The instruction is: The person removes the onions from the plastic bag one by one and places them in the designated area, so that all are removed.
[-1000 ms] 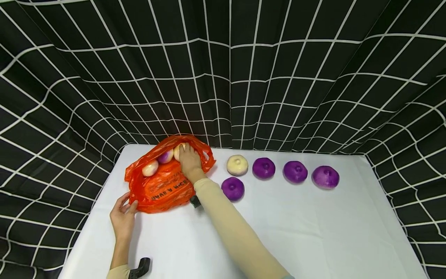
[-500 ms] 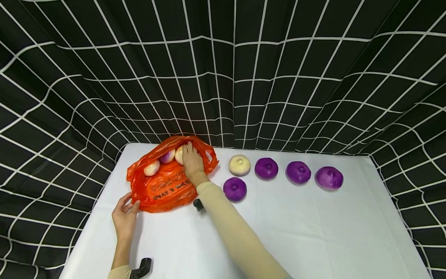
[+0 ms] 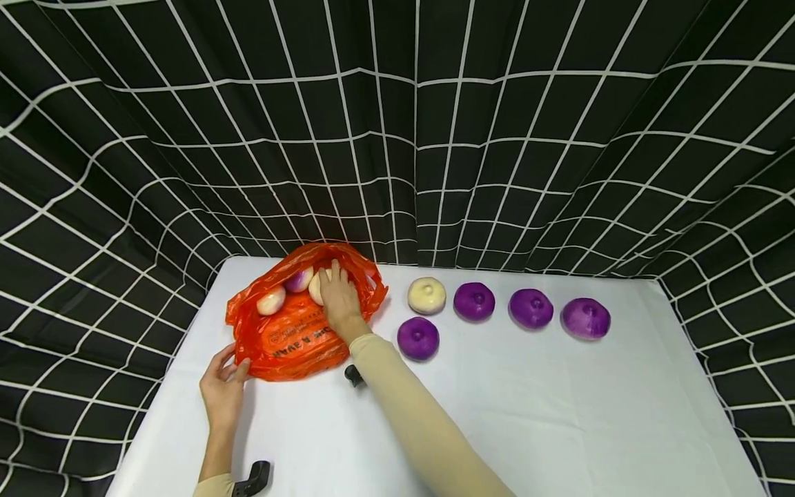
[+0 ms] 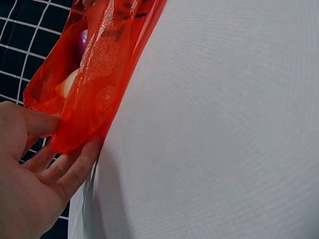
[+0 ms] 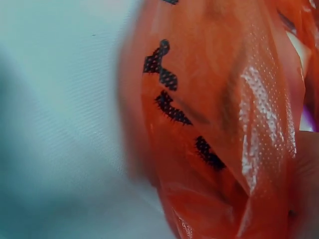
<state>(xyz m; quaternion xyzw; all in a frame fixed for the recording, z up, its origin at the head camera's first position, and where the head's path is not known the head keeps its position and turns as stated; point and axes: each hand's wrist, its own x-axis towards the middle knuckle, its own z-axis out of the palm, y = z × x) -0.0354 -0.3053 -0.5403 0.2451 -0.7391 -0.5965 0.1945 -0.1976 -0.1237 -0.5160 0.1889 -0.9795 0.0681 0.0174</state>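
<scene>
An orange-red plastic bag (image 3: 298,345) with dark print lies at the table's left, its mouth facing the back. My left hand (image 3: 222,390) pinches its lower left corner between thumb and fingers, as the left wrist view shows. Inside the mouth are a pale onion (image 3: 270,301), a purple-and-white onion (image 3: 299,279) and a cream onion (image 3: 315,288). My right hand (image 3: 340,300) reaches into the bag, fingers curved over the cream onion; the palm side is hidden. In the right wrist view the bag's film (image 5: 209,99) covers most of the hand.
Right of the bag stand a cream onion (image 3: 426,295) and several purple ones in a back row, with another purple onion (image 3: 418,338) in front of them. The white table (image 3: 559,414) meets a black, white-gridded curtain (image 3: 497,172) behind.
Since half a second ago, my right hand and the cream onion under it have shifted slightly left and toward me. My left hand stays at the bag's corner.
</scene>
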